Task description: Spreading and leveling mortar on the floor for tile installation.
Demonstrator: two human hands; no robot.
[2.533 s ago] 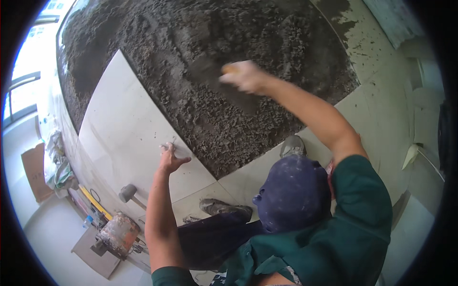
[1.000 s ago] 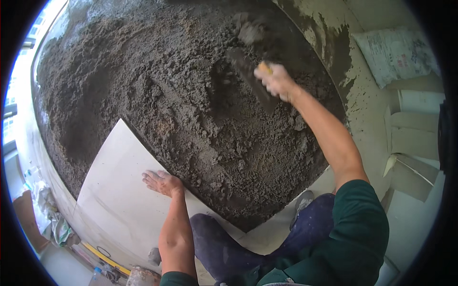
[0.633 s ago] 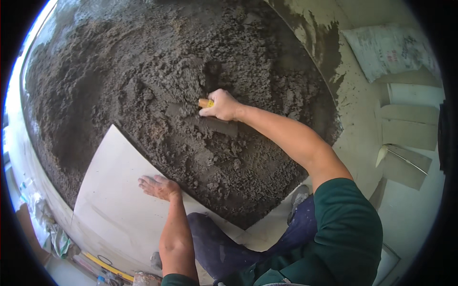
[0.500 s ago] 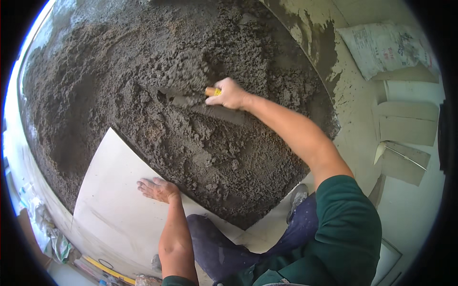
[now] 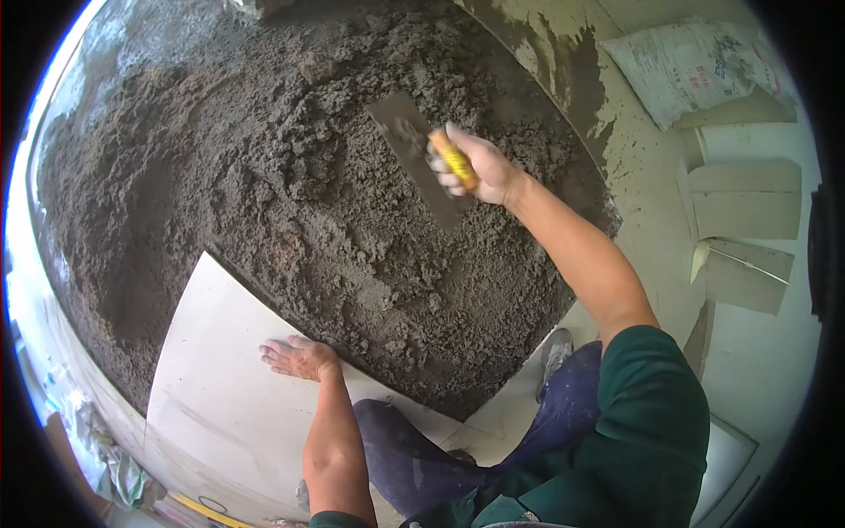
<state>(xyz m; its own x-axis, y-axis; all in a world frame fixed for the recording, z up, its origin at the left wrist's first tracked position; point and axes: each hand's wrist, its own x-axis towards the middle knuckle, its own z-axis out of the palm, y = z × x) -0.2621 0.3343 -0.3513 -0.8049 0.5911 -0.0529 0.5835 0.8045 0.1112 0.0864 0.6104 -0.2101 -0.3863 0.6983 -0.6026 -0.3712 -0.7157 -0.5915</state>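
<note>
My right hand (image 5: 482,167) is closed round the orange-yellow handle of a plastering trowel (image 5: 407,132). The trowel's long rectangular blade is smeared with mortar and slants over the bed of dark, crumbly mortar (image 5: 290,167); I cannot tell whether it touches. My left hand (image 5: 301,358) lies flat, fingers stretched, on a large pale floor tile (image 5: 220,352), close to the tile's edge where the mortar begins. The mortar is lumpy and uneven, with a darker hollow toward the left.
A white printed sack (image 5: 695,75) lies at the far right, above several grey tile pieces (image 5: 744,201) and a thin white-headed tool (image 5: 739,262). Crumpled plastic bags (image 5: 88,431) and a yellow bar (image 5: 207,510) are at the lower left. My shoe (image 5: 554,356) rests beside the mortar's near right edge.
My right hand has swung the trowel up and to the right, turning its blade from lying low in the mortar to a steep slant. My left hand stays on the tile.
</note>
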